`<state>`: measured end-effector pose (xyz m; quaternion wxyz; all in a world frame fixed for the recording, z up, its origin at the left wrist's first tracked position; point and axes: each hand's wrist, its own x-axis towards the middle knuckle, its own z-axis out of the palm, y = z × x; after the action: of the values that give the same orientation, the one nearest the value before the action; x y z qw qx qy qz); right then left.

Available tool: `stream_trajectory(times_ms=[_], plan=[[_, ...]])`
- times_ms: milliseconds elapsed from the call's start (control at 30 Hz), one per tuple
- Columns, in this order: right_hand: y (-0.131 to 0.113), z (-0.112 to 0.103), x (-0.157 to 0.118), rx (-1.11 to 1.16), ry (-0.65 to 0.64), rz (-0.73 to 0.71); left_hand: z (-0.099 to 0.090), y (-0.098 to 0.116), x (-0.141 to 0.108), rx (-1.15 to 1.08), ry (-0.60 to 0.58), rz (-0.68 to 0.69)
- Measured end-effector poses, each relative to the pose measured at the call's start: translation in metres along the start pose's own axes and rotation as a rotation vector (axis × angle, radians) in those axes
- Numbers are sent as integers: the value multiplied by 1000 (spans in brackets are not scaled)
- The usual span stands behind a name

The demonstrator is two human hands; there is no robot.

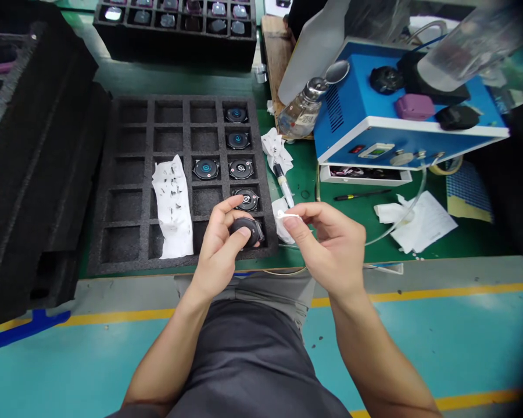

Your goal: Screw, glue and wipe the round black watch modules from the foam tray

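A round black watch case (246, 232) is held between the thumb and fingers of my left hand (221, 244), over the near right corner of a black foam tray (135, 264). Pinched in the fingertips of my right hand (331, 244) is a small white wipe (283, 216). Several more watch cases lie in the tray's right compartments, among them one with a blue centre (206, 169) and one with a pale ring (241, 169). A white cloth strip (174, 215) with small dark pieces on it lies across the tray.
A pen-like syringe (284, 184) rests by crumpled tissue (276, 150) right of the tray. Behind stand a glass pump bottle (303, 110) and a blue machine (357, 87) with a thin tube. Foam boxes stand at left (39, 145) and back (174, 43).
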<state>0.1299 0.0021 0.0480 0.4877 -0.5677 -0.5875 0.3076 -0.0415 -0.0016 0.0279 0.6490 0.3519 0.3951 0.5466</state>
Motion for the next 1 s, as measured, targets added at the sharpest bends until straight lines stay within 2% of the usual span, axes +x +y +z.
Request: stream_trajectory(times_ms=[100,167,300,433,467,533,600,633,700,733,800,867,933,1000], plan=[[3,8,-3,215,-46,178,4,0,0,69,28,-11],[3,15,-2,322,-57,248,6,1,0,138,37,16],[-4,29,1,440,-53,300,6,1,3,277,61,152],[-8,26,7,540,-178,322,7,-1,6,378,107,214],[-5,20,10,515,-192,299,7,-1,7,388,105,197],[6,-2,17,324,-134,207,8,-1,8,372,104,161],[25,-32,26,-78,35,75,8,-1,8,321,104,139],[37,-47,31,-337,53,36,8,-1,8,292,104,134],[60,-71,41,-710,-40,82,8,0,8,237,104,121],[70,-79,45,-796,-125,104,8,0,8,216,103,113],[86,-88,50,-808,-187,91,8,1,7,187,100,101],[93,-89,53,-779,-191,60,8,3,6,170,91,85],[93,-89,54,-737,-130,47,7,4,5,156,82,66],[90,-88,55,-645,-10,48,7,6,4,144,74,50]])
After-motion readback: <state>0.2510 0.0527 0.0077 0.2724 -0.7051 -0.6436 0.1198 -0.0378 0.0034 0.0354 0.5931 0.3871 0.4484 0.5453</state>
